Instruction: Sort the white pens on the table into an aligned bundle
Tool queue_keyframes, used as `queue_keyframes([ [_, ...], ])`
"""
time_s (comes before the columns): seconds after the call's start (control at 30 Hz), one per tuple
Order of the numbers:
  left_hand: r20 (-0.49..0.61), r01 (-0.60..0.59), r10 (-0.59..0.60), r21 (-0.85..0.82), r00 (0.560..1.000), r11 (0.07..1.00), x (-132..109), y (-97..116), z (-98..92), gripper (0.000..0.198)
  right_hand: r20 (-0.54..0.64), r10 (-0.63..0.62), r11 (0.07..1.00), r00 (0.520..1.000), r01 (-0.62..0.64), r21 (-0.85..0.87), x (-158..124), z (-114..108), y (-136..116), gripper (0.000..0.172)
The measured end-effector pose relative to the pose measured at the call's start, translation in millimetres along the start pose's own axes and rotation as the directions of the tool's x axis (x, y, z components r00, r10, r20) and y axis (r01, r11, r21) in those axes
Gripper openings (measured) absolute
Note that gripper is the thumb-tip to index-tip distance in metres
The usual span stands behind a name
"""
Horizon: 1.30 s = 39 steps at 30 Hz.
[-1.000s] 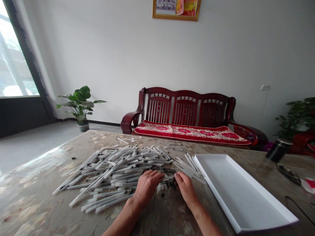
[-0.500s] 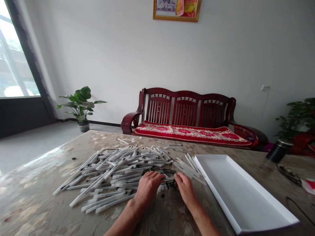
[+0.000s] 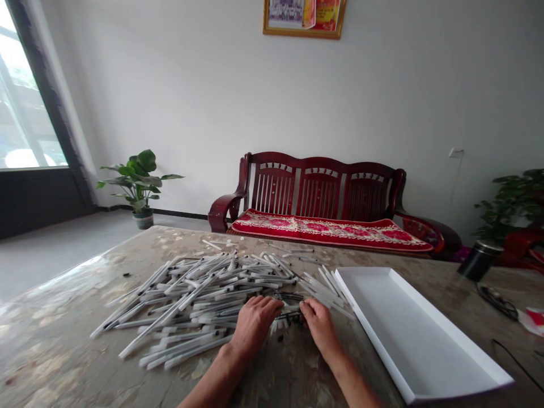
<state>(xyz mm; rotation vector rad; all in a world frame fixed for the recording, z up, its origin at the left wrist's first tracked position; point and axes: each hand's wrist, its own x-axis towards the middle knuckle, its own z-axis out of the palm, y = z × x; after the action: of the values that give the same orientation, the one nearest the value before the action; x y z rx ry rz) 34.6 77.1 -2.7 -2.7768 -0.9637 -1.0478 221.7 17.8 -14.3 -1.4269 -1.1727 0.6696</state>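
Note:
My left hand (image 3: 256, 322) is closed, its fingertips pinching one end of a slim pen (image 3: 291, 315) with a dark length showing. From the other side, the closed fingers of my right hand (image 3: 318, 323) grip the same pen's far end. Fingers hide both of its ends. Beneath and just behind my hands lie small black and clear pen parts (image 3: 280, 326), too jumbled to tell apart. A big pile of whitish, see-through pens (image 3: 208, 289), many with black ends, spreads to the left of my left hand. Several paler pens (image 3: 325, 294) lie beyond my right hand.
At the right lies a shallow white box tray (image 3: 425, 334). Behind it are a black cylinder (image 3: 480, 260) and a dark cable (image 3: 497, 303). Everything rests on a stone-patterned table (image 3: 63, 328). Past its far edge stands a red wooden bench (image 3: 323, 192).
Both hands stay in almost the same place. A dark thin length between my fingertips shows more plainly now. The pile and the tray have not moved.

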Motion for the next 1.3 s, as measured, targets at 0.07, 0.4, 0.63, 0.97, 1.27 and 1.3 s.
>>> queue_keyframes([
  [0.07,-0.002,0.007,-0.007,-0.005,1.0,1.0,0,-1,0.0,0.011,-0.002,-0.023,0.999,1.0,0.023,0.025,0,0,-2,0.033],
  [0.4,0.002,0.002,-0.002,-0.013,1.0,1.0,-1,-1,3.8,0.01,0.025,0.022,0.999,0.999,-0.021,-0.033,0,1,3,0.044],
  [0.63,0.016,0.071,-0.07,-0.052,0.997,0.996,0,-7,0.5,0.015,0.033,0.087,0.984,0.996,-0.091,0.154,2,-4,-1,0.038],
  [0.97,0.032,0.45,-0.568,-0.647,0.823,0.615,6,-1,-1.2,0.015,-0.012,-0.138,0.988,0.99,0.136,-0.068,0,-1,-1,0.017],
  [1.27,0.262,0.323,-0.601,-0.946,0.755,-0.006,7,10,13.4,0.047,0.073,-0.227,0.946,0.971,0.237,-0.219,-9,4,-9,0.03],
  [1.3,0.283,0.318,-0.598,-0.947,0.75,-0.049,7,12,12.7,0.048,0.077,-0.218,0.944,0.973,0.23,-0.237,-9,4,-10,0.033],
])
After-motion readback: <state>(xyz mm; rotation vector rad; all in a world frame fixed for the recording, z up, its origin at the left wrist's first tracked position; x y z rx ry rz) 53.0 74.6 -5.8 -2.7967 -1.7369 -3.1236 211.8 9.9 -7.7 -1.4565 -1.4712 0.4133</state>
